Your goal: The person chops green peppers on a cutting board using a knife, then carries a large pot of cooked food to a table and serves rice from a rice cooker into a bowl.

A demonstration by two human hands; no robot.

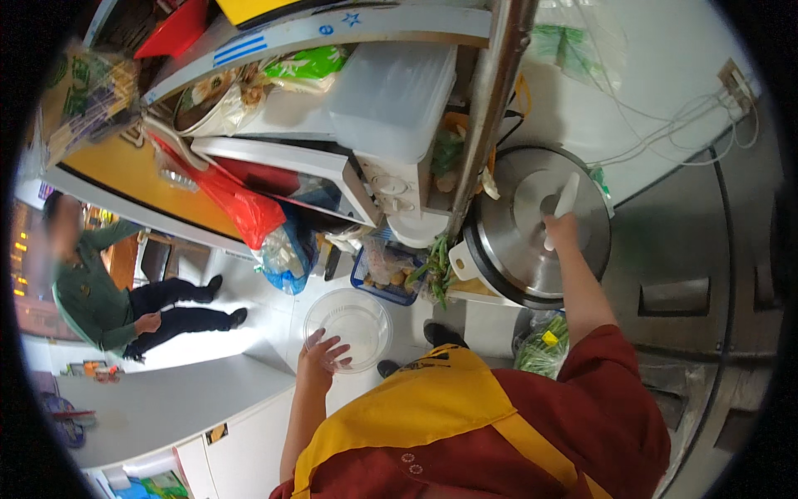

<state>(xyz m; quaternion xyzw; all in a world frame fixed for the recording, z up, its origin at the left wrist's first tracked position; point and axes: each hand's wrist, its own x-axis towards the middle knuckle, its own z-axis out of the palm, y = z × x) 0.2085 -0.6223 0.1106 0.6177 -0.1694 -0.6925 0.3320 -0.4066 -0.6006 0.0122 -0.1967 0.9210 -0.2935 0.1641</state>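
Observation:
My left hand (324, 352) holds a clear round plastic container (355, 324) from beneath, its fingers showing through the plastic. At the right, my right hand (562, 229) is on the knob at the middle of a large round metal lid (530, 262). A white plastic paddle or scoop handle (568, 193) lies along that hand; how the fingers hold it is partly hidden. The lid sits on a big pot-like cooker with a dark rim and a cream side handle (464, 261).
A microwave oven (299, 178) and stacked clear plastic boxes (396, 93) stand on shelving. Below are a blue basket (386, 274) with root vegetables and bagged greens (545, 343). A steel refrigerator (673, 249) is at the right. Another person (100, 280) stands at the left.

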